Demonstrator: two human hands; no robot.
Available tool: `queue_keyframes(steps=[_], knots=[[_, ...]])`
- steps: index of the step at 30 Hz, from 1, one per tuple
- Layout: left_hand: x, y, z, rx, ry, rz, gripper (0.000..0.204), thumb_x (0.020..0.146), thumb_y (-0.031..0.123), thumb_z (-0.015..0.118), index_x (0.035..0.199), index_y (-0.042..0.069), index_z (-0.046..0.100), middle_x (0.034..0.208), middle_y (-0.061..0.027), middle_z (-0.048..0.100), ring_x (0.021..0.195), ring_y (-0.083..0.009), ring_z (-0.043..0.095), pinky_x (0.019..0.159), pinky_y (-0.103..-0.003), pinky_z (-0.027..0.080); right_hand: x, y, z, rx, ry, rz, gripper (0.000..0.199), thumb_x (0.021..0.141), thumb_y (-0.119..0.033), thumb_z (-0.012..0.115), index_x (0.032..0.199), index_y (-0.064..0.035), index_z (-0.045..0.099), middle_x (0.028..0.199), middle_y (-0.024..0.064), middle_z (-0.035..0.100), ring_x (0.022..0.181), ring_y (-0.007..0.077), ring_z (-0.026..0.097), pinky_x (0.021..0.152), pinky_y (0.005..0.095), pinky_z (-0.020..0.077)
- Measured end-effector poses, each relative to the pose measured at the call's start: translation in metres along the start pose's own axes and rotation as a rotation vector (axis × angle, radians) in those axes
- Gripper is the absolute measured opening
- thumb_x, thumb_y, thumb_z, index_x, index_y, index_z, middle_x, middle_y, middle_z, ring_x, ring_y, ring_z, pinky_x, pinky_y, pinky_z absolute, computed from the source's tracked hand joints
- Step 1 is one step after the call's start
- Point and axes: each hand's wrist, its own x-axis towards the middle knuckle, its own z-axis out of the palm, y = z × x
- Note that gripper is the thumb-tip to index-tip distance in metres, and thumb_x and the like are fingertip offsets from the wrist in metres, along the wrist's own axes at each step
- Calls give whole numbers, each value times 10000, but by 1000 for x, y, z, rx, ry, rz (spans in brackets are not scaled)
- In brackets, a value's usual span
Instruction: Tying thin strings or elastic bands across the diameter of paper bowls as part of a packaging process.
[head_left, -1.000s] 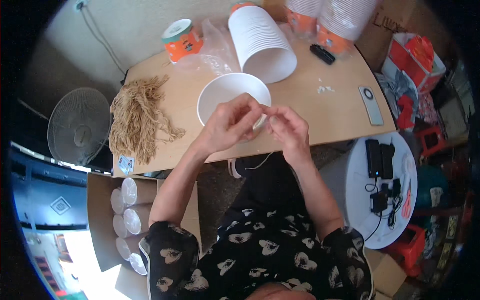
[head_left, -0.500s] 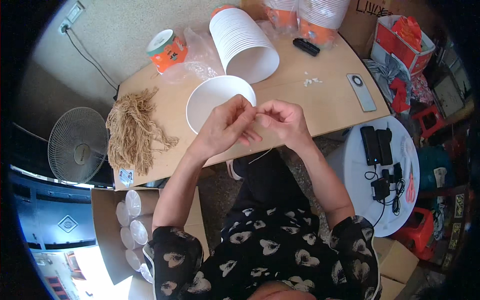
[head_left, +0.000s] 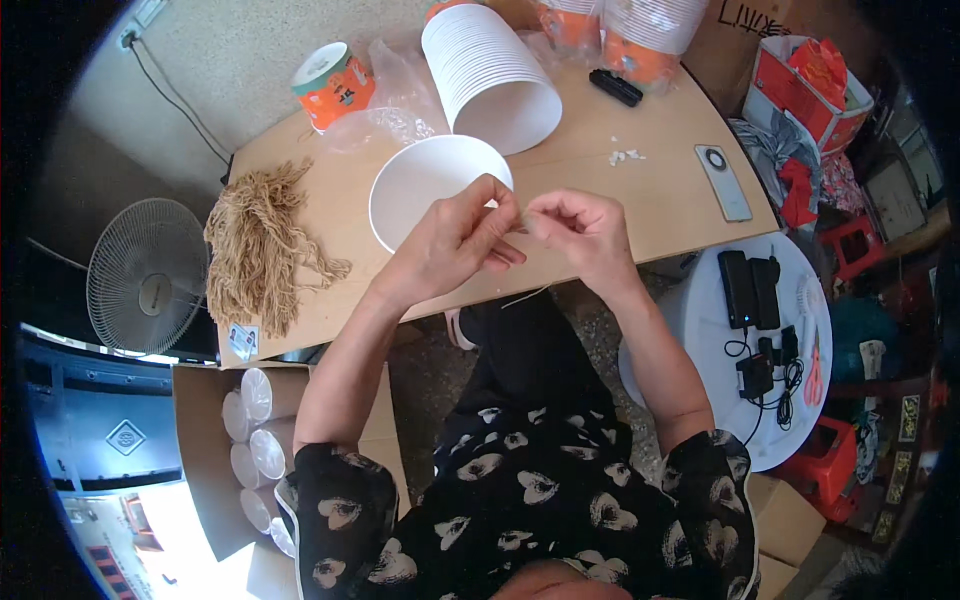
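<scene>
- A tiny piece (head_left: 522, 227), too small to make out, sits between the fingertips of both hands, above the table's near edge
- Left hand (head_left: 450, 240): thumb and forefinger pinched together on it, other fingers loosely curled
- Right hand (head_left: 585, 235): thumb and forefinger likewise closed on it
- Thin strand (head_left: 525, 298) below the hands; cannot tell whether it joins the piece
- White tub (head_left: 415, 185) just behind the left hand
- Tan stringy bundle (head_left: 255, 240) farther left on the table (head_left: 660, 205)

Workroom, by its stacked tubs (head_left: 482, 72)
</scene>
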Motion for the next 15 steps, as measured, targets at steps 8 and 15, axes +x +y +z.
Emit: queue_keyframes(steps=[8,15], knots=[[5,4,-8,-20,-112,-41,216,1055,133,533,1063,-66,614,933,-140,722,843,-169,734,725,-280,605,-4,-6,-10,15,29,-25,88,967,-42,650,1024,21,672,859,-20,651,755,36,574,678,198,474],[7,-8,-16,-38,-174,-27,171,1039,136,584,1084,-17,645,968,-71,726,877,-103,702,775,-229,578,-9,-16,-9,-70,-59,-19,74,989,-49,613,1022,17,616,883,-10,618,788,51,567,712,213,475]])
